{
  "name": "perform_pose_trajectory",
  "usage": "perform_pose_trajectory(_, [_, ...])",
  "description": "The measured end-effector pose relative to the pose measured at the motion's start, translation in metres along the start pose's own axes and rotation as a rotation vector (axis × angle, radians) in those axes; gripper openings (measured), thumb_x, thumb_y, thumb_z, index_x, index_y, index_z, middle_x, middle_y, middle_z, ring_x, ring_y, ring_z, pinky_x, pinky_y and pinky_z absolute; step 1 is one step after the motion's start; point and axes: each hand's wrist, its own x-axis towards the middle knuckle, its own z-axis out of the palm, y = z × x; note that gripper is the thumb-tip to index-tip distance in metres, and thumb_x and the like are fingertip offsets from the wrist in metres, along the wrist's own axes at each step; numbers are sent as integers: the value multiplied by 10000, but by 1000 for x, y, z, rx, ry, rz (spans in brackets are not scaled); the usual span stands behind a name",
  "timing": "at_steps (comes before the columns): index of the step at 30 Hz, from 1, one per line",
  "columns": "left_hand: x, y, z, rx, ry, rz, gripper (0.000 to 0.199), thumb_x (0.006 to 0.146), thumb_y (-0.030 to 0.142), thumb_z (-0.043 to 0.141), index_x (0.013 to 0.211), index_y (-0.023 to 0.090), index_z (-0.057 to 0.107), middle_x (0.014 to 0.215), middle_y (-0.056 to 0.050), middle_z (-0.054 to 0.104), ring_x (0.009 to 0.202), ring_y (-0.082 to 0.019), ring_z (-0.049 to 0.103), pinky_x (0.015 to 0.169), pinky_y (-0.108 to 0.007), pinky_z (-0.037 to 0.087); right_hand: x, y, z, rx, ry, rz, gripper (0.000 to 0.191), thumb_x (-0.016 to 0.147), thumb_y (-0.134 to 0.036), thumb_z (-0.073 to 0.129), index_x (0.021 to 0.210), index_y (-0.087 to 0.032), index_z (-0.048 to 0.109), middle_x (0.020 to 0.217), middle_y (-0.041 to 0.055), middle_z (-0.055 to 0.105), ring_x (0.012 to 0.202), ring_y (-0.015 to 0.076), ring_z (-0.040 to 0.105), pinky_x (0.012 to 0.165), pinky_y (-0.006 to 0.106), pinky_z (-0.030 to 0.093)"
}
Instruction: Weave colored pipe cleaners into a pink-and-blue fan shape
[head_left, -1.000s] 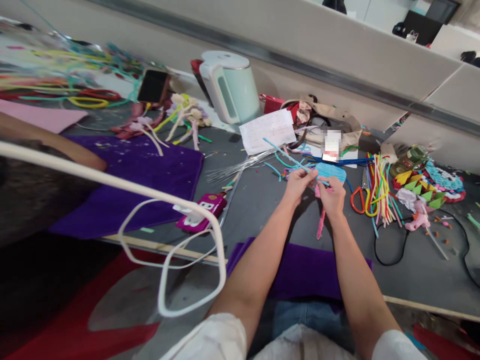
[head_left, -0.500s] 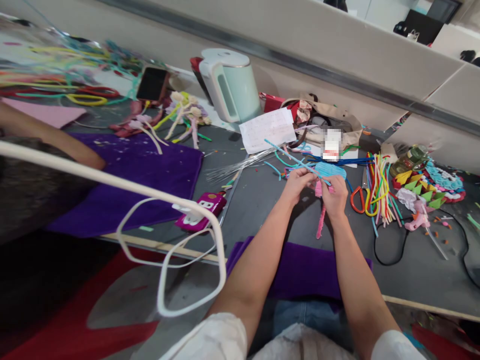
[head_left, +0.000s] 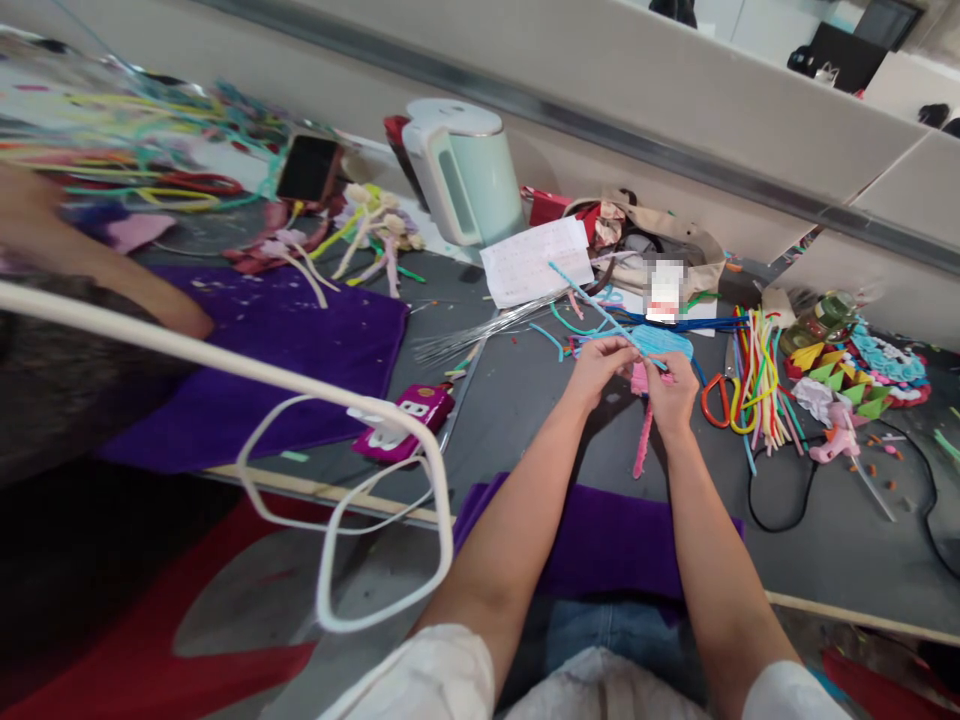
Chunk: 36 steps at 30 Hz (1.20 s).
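My left hand (head_left: 600,368) and my right hand (head_left: 673,392) are close together over the grey table, both with fingers pinched on a light blue pipe cleaner (head_left: 581,292). Its long end slants up and to the left past my left hand. Just behind my hands lies a light blue flat piece (head_left: 664,341). Beneath them a pink piece has a fuzzy pink strip (head_left: 643,440) pointing toward me. Part of the pink piece is hidden by my fingers.
Scissors (head_left: 716,400) and a bundle of coloured pipe cleaners (head_left: 766,380) lie to the right, near a pink glue gun (head_left: 838,440). Behind stand a kettle (head_left: 487,175) and a paper sheet (head_left: 536,262). A white cable (head_left: 330,385) crosses the left, near another person's arm (head_left: 135,270).
The upper end of the blue pipe cleaner has swung a little to the right. My hands have barely moved. The other person's arm at the left has shifted.
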Motion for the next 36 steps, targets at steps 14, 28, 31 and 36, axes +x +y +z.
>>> perform_pose_trajectory(14, [-2, 1, 2, -10, 1, -12, 248, 615, 351, 795, 665, 142, 670, 634, -10, 633, 511, -82, 510, 536, -237, 464, 0, -3, -1, -10, -4, -31, 137, 862, -303, 594, 786, -212, 664, 778, 29, 660, 767, 164, 593, 759, 308, 487])
perform_pose_trajectory(28, [-1, 0, 1, -12, 14, -30, 215, 611, 328, 775, 654, 148, 666, 639, -7, 629, 544, -98, 530, 544, -243, 465, -2, -1, 1, -110, -16, -87, 141, 881, -274, 556, 800, -224, 660, 807, 44, 667, 831, 180, 602, 787, 324, 487])
perform_pose_trajectory(31, [-1, -1, 1, -16, 16, -24, 210, 619, 327, 767, 649, 148, 663, 630, -7, 621, 555, -106, 537, 541, -244, 459, -2, -1, 0, -121, -24, -104, 140, 884, -258, 552, 807, -223, 664, 807, 46, 666, 825, 181, 595, 778, 322, 483])
perform_pose_trajectory(36, [0, -2, 1, -14, 3, -16, 216, 621, 327, 772, 651, 145, 660, 635, -8, 615, 559, -105, 530, 538, -242, 458, -2, -3, 0, -102, -13, -95, 131, 878, -256, 566, 801, -219, 665, 802, 41, 668, 824, 179, 599, 773, 315, 481])
